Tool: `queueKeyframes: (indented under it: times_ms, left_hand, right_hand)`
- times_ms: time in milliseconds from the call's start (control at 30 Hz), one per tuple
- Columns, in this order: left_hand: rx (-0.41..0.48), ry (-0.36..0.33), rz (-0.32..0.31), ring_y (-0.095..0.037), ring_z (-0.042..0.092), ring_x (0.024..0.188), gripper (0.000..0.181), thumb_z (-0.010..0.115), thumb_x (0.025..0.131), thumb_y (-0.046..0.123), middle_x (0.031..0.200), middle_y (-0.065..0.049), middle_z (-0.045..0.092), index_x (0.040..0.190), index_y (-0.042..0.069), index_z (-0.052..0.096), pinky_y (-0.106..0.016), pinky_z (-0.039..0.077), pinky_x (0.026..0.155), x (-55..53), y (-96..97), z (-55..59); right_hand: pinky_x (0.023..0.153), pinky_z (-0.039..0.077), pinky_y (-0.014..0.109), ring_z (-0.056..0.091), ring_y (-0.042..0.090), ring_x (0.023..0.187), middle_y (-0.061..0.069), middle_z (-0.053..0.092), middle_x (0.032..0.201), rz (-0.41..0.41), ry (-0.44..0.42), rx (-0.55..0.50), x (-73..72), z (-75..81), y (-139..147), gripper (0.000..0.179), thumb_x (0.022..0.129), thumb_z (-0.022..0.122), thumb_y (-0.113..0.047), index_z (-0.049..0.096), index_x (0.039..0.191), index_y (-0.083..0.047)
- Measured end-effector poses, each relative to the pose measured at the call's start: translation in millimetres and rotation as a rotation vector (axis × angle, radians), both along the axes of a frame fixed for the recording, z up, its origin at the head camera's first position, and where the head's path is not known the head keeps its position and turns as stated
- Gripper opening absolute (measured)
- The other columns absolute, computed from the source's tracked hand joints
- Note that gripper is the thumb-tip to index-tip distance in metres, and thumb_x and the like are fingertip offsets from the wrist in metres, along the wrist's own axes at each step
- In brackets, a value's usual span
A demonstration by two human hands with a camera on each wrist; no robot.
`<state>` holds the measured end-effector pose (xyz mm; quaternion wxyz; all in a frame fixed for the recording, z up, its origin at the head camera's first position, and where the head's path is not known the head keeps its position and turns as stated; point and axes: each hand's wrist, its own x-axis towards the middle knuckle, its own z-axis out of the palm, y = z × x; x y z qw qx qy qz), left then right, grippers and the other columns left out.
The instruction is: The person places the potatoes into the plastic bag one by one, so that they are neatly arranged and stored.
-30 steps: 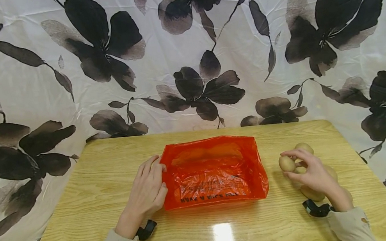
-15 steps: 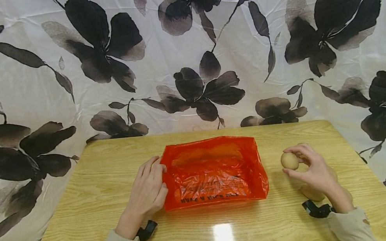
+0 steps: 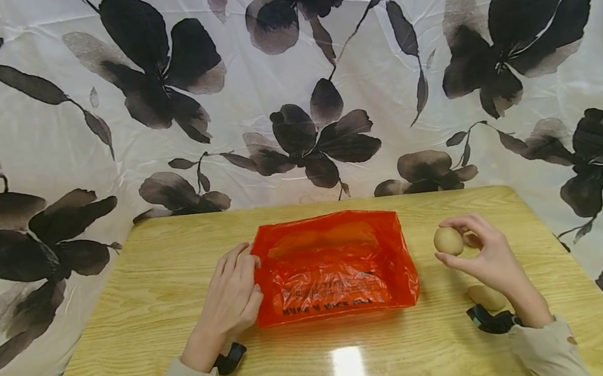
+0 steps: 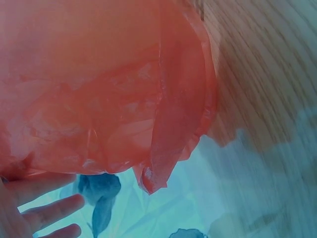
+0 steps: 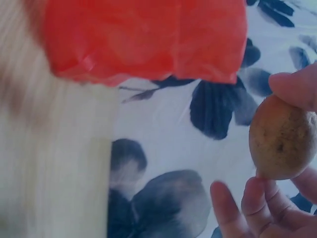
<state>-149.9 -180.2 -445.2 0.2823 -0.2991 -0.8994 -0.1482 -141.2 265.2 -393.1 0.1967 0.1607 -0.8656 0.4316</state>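
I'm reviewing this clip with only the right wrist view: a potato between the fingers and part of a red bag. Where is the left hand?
Observer: In the head view, the left hand is at the left edge of the red bag, its fingers on the plastic.
Operator: My view shows only the bag's outside. Is it open?
Observer: Yes, it lies open, with its inside showing to the head camera.
Operator: Any potatoes besides the one held?
Observer: At least one: another potato lies on the table, near the right wrist.
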Motion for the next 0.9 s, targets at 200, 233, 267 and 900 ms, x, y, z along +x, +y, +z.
queueKeyframes:
  times_ms: [200, 233, 267, 900]
  left_hand:
    - [0.001, -0.001, -0.002, -0.041, 0.046, 0.127, 0.027, 0.038, 0.077, 0.014, 0.112, -0.02, 0.058, 0.096, -0.001, 0.051, -0.054, 0.034, 0.107, -0.1, 0.3, 0.5]
    - [0.002, 0.001, -0.003, -0.041, 0.046, 0.127, 0.027, 0.038, 0.077, 0.014, 0.111, -0.02, 0.058, 0.096, -0.001, 0.051, -0.054, 0.034, 0.107, -0.1, 0.3, 0.5]
    - [0.004, 0.002, -0.005, -0.042, 0.046, 0.127, 0.027, 0.038, 0.077, 0.014, 0.111, -0.02, 0.058, 0.096, -0.001, 0.051, -0.054, 0.034, 0.107, -0.1, 0.3, 0.4]
    - [-0.005, -0.001, 0.002, -0.041, 0.046, 0.127, 0.028, 0.039, 0.077, 0.014, 0.115, -0.021, 0.059, 0.097, 0.0, 0.051, -0.055, 0.035, 0.106, 0.7, 1.0, 0.6]
  right_hand:
    - [0.079, 0.044, 0.007, 0.052, 0.005, 0.092, 0.002, 0.058, 0.109, -0.013, -0.009, 0.03, -8.7, -0.6, -1.4, 0.052, 0.067, 0.087, 0.003, 0.068, 0.115, -0.005]
    - [0.079, 0.045, 0.007, 0.052, 0.006, 0.091, 0.002, 0.058, 0.109, -0.007, -0.006, 0.027, -9.3, 0.8, -2.6, 0.052, 0.067, 0.087, 0.003, 0.068, 0.114, -0.005]
    - [0.079, 0.045, 0.008, 0.052, 0.006, 0.091, 0.003, 0.058, 0.108, -0.002, -0.003, 0.027, -9.8, 2.2, -4.0, 0.052, 0.067, 0.087, 0.003, 0.067, 0.114, -0.004]
    - [0.074, 0.045, 0.012, 0.052, 0.012, 0.085, 0.004, 0.061, 0.099, 0.027, 0.014, 0.069, -15.4, 39.0, -43.6, 0.046, 0.068, 0.088, -0.006, 0.07, 0.11, -0.006]
